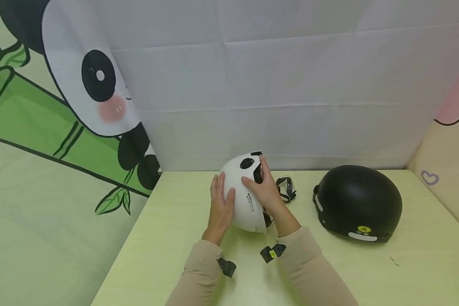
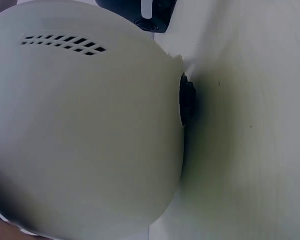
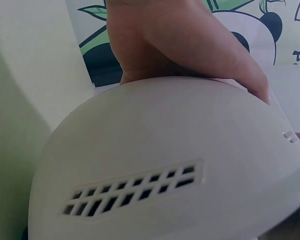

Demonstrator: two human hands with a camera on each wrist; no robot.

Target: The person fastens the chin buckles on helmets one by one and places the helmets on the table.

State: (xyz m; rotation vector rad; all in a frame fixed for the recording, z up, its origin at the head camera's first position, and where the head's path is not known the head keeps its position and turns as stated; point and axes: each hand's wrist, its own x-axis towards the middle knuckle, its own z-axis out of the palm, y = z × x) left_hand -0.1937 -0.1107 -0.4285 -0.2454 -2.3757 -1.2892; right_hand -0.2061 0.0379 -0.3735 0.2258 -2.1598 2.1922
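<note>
- Nearest, two beige sleeves (image 1: 199,265) reach in from the bottom edge, each with a small black wrist camera.
- Next, the left hand (image 1: 220,207) lies flat on the white helmet (image 1: 242,193), fingers straight and close together, thumb on the shell.
- Opposite, the right hand (image 1: 265,191) rests on the helmet's other side, fingers slightly spread, reaching its dark rim.
- That white helmet sits mid-table on the pale green table (image 1: 168,225), a black strap (image 1: 287,188) trailing just behind.
- Farther right, well apart, a black helmet (image 1: 357,202) sits.
- Farthest, a panda curtain (image 1: 99,89) hangs.
</note>
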